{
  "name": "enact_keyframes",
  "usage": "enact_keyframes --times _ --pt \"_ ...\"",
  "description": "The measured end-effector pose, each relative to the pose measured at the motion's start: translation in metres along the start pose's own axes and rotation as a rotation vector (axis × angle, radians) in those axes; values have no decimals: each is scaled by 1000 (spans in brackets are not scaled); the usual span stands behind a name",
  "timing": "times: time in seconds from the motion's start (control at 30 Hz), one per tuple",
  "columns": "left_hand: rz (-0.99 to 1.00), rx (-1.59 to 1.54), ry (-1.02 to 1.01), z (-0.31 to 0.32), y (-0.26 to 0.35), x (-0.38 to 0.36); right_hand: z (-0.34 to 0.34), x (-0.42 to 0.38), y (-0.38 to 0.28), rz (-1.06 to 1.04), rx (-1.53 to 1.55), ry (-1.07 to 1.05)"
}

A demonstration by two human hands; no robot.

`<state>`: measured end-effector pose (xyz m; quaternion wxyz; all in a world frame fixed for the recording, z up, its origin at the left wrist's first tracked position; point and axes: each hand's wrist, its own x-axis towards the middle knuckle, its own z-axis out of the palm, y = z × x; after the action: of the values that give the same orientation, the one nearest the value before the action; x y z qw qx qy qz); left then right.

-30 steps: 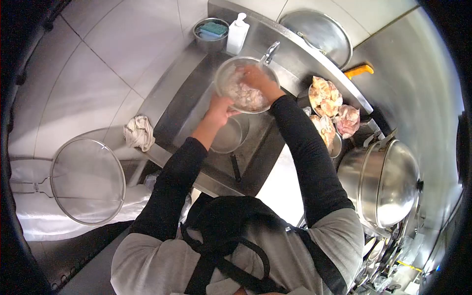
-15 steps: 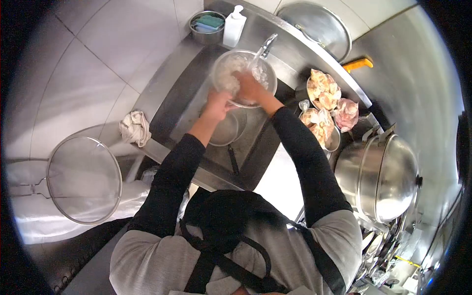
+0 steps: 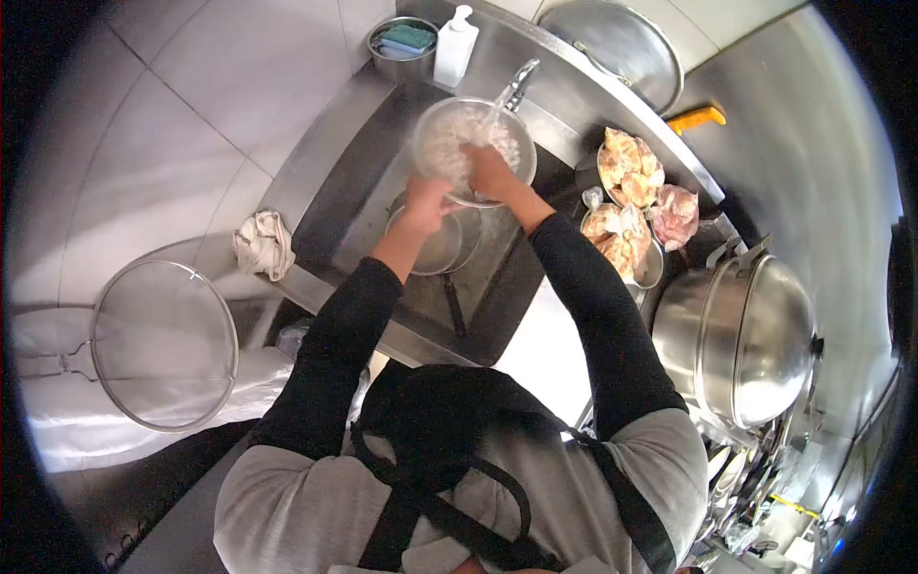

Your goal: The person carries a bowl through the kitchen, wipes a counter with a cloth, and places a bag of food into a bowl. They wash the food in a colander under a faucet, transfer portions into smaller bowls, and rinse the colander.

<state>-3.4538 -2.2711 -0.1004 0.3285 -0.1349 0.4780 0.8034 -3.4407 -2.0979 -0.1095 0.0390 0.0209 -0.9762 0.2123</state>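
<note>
As water (image 3: 496, 113) is poured in, the bowl (image 3: 524, 172) is held over the sink (image 3: 335, 225) by the left grip (image 3: 427, 203) at its rim, best for something likely heavy and slippery. The soft-looking pieces (image 3: 445, 143) are blurred; with fingertips hidden, whether the right grip (image 3: 491, 174) is closed cannot be told.
</note>
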Motion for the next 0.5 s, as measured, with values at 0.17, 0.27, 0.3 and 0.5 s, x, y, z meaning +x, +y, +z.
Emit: enact_keyframes --times 0.17,0.27,0.3,0.5 --pt "4 -3 -106 -10 0 -9 -71 40 -10 -41 -96 -219" --pt "24 -10 -108 -18 -2 -8 -91 57 11 -233 447 -613" --pt "38 5 -88 -16 0 -10 -97 61 10 -239 443 -616" --pt "-41 36 -197 -8 12 -14 -33 37 7 -16 -61 -120"
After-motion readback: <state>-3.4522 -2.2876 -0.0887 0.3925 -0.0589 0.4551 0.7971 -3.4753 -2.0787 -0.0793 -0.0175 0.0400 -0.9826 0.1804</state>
